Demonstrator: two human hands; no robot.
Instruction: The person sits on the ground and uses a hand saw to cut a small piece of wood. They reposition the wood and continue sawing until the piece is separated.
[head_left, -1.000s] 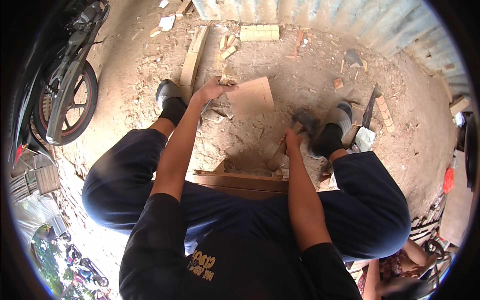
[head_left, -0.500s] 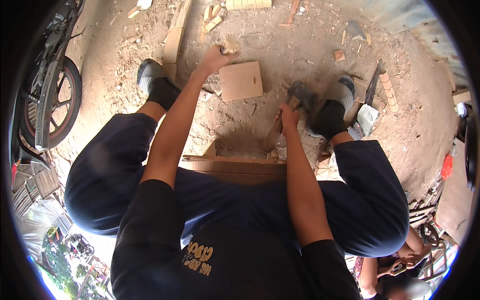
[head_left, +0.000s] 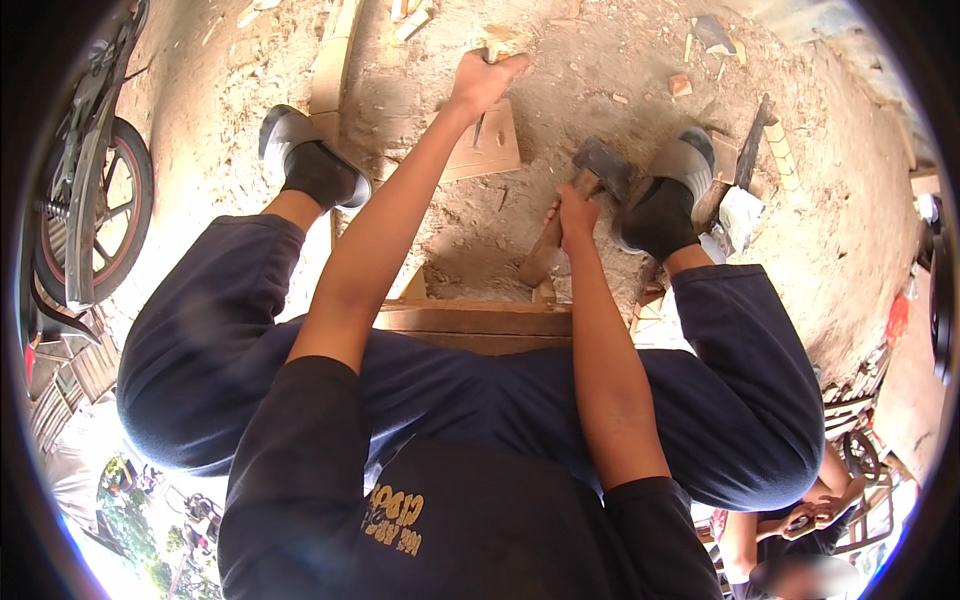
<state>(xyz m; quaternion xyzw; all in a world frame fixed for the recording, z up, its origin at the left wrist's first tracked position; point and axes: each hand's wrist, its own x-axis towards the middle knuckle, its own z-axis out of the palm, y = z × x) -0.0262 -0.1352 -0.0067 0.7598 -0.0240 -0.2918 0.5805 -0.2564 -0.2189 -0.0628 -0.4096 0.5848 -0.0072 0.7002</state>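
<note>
My left hand (head_left: pixel 485 82) is closed on a chisel-like tool (head_left: pixel 478 130), whose thin dark shaft points down over a square wooden board (head_left: pixel 500 148). Most of that tool is hidden in the fist, and I cannot tell whether its tip touches the wood. The board lies flat on the ground between my feet. My right hand (head_left: pixel 576 216) grips a hammer (head_left: pixel 543 258) by its wooden handle. Its dark, blocky head (head_left: pixel 603 166) rests near my right shoe, to the right of the board.
I sit on a low wooden bench (head_left: pixel 480 320). Long timber (head_left: pixel 333 75) lies by my left foot, and wood scraps (head_left: pixel 680 85) are scattered on the dirt. A motorcycle (head_left: pixel 105 210) stands at the left. Another person (head_left: pixel 800 520) sits at the lower right, holding something small.
My left hand has moved right and slightly up, over the board, and the thin tool now points down at it. My right hand keeps the hammer in nearly the same place.
</note>
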